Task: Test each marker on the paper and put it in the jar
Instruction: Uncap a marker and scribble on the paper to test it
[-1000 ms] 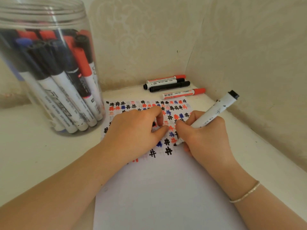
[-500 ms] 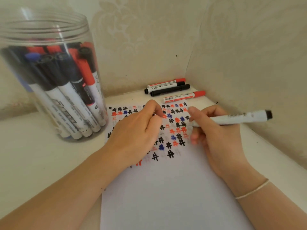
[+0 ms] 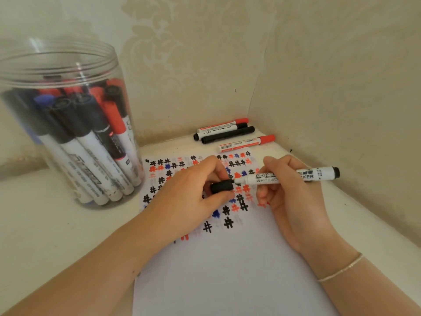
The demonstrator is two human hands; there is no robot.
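Spreading from the near edge toward the corner of the walls, the paper (image 3: 227, 270) lies flat on the pale table (image 3: 57, 224), its far half crowded with black, red and blue hash marks and its near half blank. At the left stands the clear jar (image 3: 68, 124), open at the top and packed with capped markers leaning together. Over the marked part of the sheet the left hand (image 3: 191, 197) pinches a black cap (image 3: 222, 187) between thumb and fingers, and the right hand (image 3: 289, 195) grips the white whiteboard marker (image 3: 289, 175) by its barrel, held nearly level with its tip pointing at the cap's mouth, the two just touching or about to. Four more markers (image 3: 232, 135) lie near the back wall beyond the paper, apparently waiting their turn. Capping looks like the step in hand. If the tip meets the cap off-centre, it could ink the left fingers or get bent; a cap pushed on only loosely could come off in the jar and let the marker dry. With the jar this full, a careless drop might leave the marker perched on the others or tip one out.
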